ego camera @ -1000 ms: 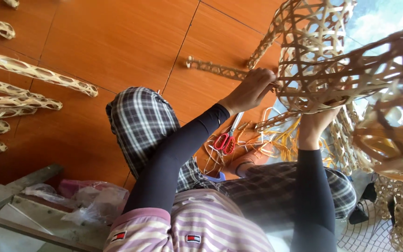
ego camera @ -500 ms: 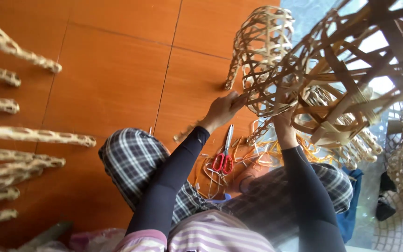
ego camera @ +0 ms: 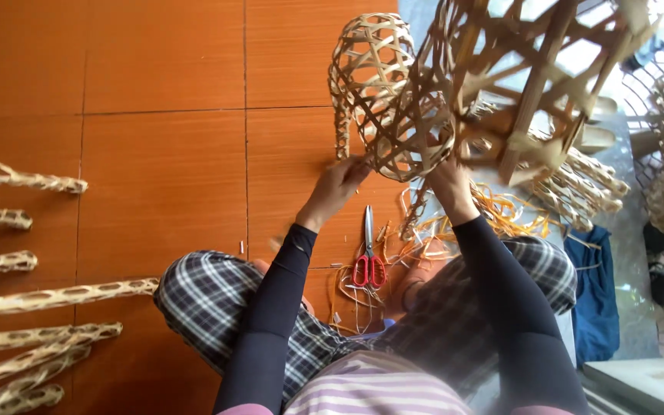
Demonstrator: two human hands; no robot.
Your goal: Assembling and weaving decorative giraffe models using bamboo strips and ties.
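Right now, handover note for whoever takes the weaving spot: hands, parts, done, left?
Left hand: fingers on the lower rim of the woven bamboo frame, held up off the floor.
Right hand: gripping the same rim from the other side.
Red-handled scissors lie on the tile between the knees, loose bamboo strips beside them.
Done: open lattice body woven.
Left: rim ends look loose.
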